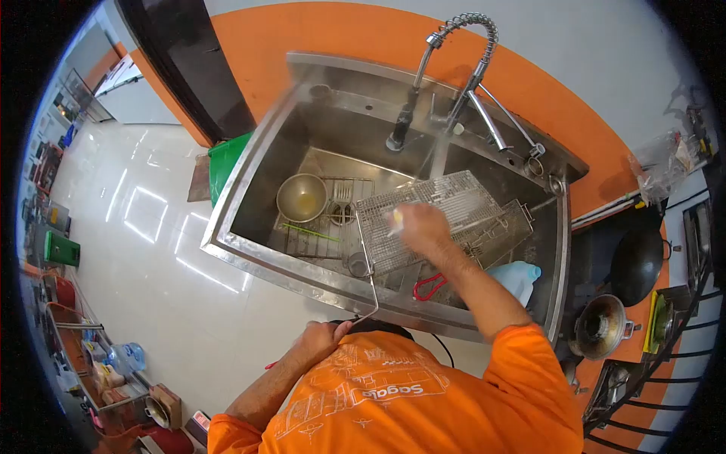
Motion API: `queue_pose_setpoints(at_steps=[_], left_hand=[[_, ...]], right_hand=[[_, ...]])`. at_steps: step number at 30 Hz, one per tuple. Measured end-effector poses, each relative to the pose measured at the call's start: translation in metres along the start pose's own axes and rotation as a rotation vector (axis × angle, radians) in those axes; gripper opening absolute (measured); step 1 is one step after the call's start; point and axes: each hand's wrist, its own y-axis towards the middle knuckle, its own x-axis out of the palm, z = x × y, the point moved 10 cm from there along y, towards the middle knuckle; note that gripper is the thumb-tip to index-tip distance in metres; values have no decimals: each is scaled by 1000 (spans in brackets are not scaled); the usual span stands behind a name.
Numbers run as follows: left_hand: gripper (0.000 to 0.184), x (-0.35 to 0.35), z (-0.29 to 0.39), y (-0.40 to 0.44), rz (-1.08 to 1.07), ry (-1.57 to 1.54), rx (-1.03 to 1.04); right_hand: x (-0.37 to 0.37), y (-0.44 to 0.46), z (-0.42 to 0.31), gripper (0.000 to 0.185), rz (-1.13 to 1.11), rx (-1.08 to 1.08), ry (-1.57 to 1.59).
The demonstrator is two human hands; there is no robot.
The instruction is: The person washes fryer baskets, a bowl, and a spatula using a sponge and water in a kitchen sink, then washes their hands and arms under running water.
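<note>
A: Where to find the rectangular silver wire-mesh basket [463,198]?

B: In the wide stainless-steel double sink [287,278], laid across the middle, over the divider between basins. Probably placed there for support from below.

A: Held how?

B: By the long, bent metal handle [376,296], in the left hand [321,339]. Grip clamped on the near end, close to the front of the orange shirt [378,386]. Likely held so to check any sliding or turning.

A: And with the right hand [425,227]?

B: Resting on top of the mesh, with grip closed on a small pale object with a touch of yellow [397,220]. Too blurred and covered to name. Pressed flat, perhaps, for even contact with the wires.

A: Anything nearby?

B: Just in front of the basket, a red looped handle [429,287]. Farther right, a pale-blue plastic jug [514,281], within easy reach. In the left basin, a round metal bowl [302,198] on a flat wire rack [306,244], seemingly parked aside to free the middle.

A: And overhead?

B: A tall coiled-spring metal faucet [490,47], with a black spray head [403,122] hanging behind the basket, handy for either basin.
</note>
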Motion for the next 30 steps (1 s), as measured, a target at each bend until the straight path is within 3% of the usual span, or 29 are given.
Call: queue_pose_setpoints(at_steps=[5, 6, 8, 10, 13, 16, 18, 21, 27, 30], left_hand=[[60, -2, 8, 0, 72, 55, 50], [61, 3, 5, 6, 54, 73, 50], [61, 8, 5, 8, 32, 61, 36], [61, 5, 9, 5, 25, 18, 15], [60, 6, 7, 2, -3, -46, -14], [63, 8, 1, 5, -15, -64, -11], [63, 7, 5, 1, -56, -82, -26], [64, 13, 3, 3, -90, -111, -18], [67, 20, 1, 2, -198, -163, -125], [69, 22, -4, 1, -222, -185, -155]], right_hand=[[-25, 36, 73, 17, 102, 215, -83], [-20, 32, 47, 15, 57, 202, -71], [1, 10, -21, 15, 156, -145, -16], [20, -2, -69, 15, -39, -92, 23], [23, -3, -82, 19, -124, -169, 68], [2, 0, -12, 22, 49, -148, -75], [-25, 3, 63, 19, 41, 151, -55], [-46, -14, 98, 14, 178, 267, -135], [6, -59, -55, 9, 33, -11, 35], [-12, -71, -6, 9, 254, -29, -38]])
